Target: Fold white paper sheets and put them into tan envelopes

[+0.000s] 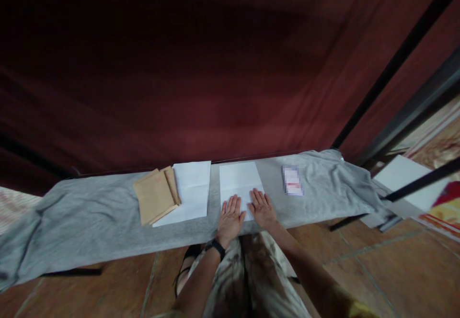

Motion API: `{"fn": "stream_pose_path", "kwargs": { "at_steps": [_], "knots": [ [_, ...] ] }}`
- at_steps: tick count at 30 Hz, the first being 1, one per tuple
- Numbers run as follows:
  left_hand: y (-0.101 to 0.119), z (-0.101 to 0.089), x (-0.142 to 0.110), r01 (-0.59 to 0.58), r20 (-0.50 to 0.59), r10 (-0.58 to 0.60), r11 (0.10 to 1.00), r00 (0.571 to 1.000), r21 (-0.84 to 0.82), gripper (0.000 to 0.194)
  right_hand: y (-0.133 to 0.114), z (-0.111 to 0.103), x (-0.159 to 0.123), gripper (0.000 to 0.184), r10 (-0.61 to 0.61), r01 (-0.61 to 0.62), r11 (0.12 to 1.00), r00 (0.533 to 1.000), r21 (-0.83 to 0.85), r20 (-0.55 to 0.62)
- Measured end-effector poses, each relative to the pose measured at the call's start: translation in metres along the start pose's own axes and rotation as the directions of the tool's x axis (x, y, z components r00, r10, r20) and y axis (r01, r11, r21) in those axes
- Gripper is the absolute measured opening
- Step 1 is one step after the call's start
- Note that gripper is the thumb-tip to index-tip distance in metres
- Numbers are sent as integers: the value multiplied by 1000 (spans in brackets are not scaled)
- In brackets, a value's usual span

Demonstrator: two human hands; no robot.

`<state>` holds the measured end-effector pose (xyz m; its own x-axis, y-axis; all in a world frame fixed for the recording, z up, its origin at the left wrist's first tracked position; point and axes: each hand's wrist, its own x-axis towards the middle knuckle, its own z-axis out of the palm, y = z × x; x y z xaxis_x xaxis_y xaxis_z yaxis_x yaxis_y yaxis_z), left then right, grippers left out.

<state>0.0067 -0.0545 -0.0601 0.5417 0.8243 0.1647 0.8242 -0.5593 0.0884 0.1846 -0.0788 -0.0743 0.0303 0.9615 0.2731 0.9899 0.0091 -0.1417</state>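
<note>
Both palms down, had the left hand (232, 216) flat on the near left part of a creased white sheet (237, 176) and the right hand (263, 210) across its near right edge. Held the two hands just apart, fingers straight and uncurled, clamped on nothing. Had the creased white sheet spread on a grey cloth (100, 212), with the crease running left to right just beyond the hands. Saw a second sheet (193, 184) just to the left, and a stack of brown paper pieces (155, 197) lying over its left part and onto the grey cloth. Noted to the right a small blurred item (293, 180), perhaps a printed packet, apart from the right hand. Wore a black band (215, 247) on the left wrist. Faced a dark red panel (233, 78) on the far side.
</note>
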Motion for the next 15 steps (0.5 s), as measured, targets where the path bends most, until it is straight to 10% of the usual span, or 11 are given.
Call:
{"fn": "stream_pose_path", "kwargs": {
  "at_steps": [15],
  "knots": [
    [7, 4, -7, 153, -104, -153, 988, 983, -4, 57, -4, 4, -14, 53, 172, -170, 985, 972, 32, -160]
  ]
}}
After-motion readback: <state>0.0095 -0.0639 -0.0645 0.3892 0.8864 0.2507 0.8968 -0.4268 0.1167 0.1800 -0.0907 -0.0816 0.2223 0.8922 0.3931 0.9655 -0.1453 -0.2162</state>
